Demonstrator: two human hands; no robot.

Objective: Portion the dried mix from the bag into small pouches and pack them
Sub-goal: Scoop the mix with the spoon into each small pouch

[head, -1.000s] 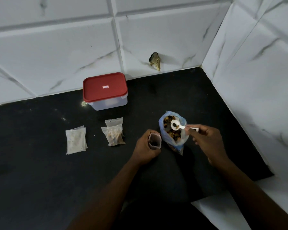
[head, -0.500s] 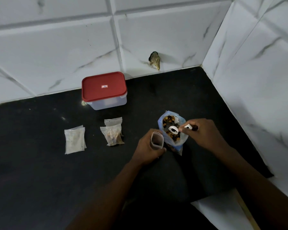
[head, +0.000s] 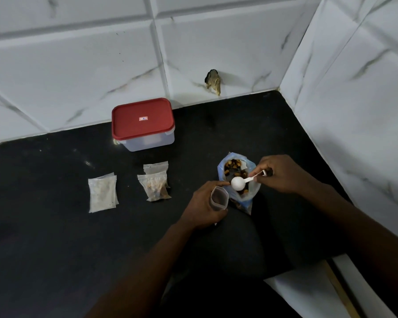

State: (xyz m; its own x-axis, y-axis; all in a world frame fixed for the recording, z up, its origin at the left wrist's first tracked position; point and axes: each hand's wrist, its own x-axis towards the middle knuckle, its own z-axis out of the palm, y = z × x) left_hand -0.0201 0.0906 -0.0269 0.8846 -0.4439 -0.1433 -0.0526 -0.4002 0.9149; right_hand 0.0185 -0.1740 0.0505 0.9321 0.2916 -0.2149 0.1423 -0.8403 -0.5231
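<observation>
Scooping step. Right hand (head: 283,174) pinches white plastic scoop (head: 238,183) over open blue plastic bag of dried mix (head: 246,201). Left hand (head: 201,208) grips small clear pouch (head: 219,199) just left of bag. Next: tip load into pouch mouth.

This looks like a home kitchen corner: a black stone table (head: 55,226) meets two walls of white marble-look tiles (head: 78,65), and on it stand a red-lidded plastic food box (head: 145,125) and an open bag of dried mix (head: 234,166).

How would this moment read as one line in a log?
left hand holds open pouch | right hand holds white scoop over bag | red-lidded container shut
</observation>
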